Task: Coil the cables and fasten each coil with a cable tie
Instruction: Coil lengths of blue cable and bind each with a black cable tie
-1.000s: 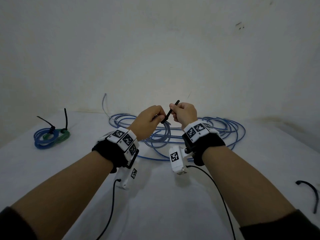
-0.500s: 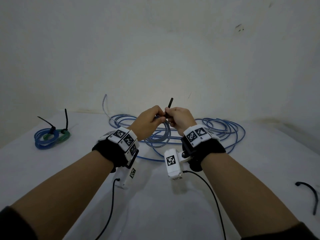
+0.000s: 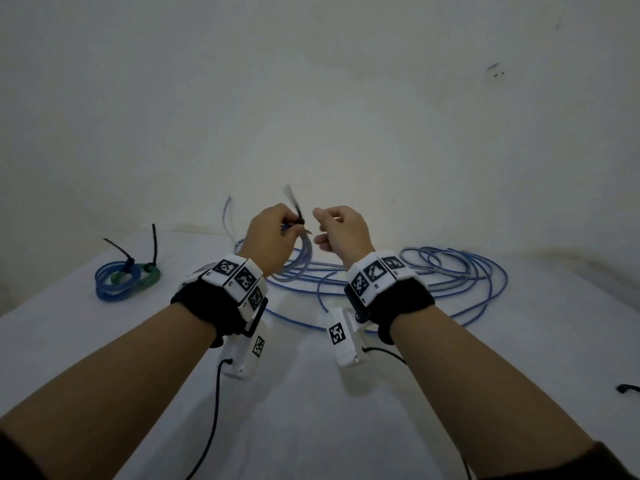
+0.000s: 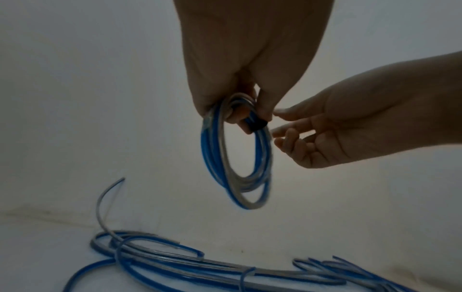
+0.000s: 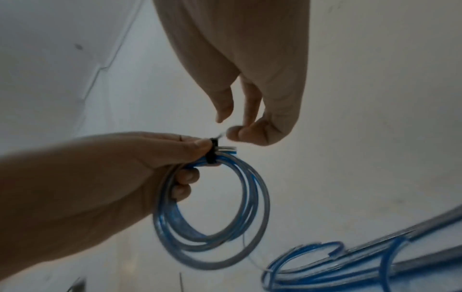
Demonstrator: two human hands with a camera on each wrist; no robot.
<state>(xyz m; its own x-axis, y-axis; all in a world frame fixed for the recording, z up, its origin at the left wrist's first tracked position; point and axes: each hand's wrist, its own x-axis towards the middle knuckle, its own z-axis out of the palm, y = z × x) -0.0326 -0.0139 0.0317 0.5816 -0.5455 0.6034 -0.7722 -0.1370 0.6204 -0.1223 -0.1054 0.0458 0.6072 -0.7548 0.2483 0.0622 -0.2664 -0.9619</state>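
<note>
Left hand point(image 3: 268, 242) grips the newly tied blue coil point(image 5: 212, 215) (tie point(image 5: 212, 152) cinched); right hand point(image 3: 341, 233) slack, empty — loose cables point(image 3: 450, 275) behind it remain

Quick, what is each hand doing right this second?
Left hand: grips the blue cable coil at its black cable tie.
Right hand: loosely curled beside the tie, holding nothing.

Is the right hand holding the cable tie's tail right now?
No. In the right wrist view the right hand hangs empty beside the black cable tie, which the left hand pinches against the coil.
</note>
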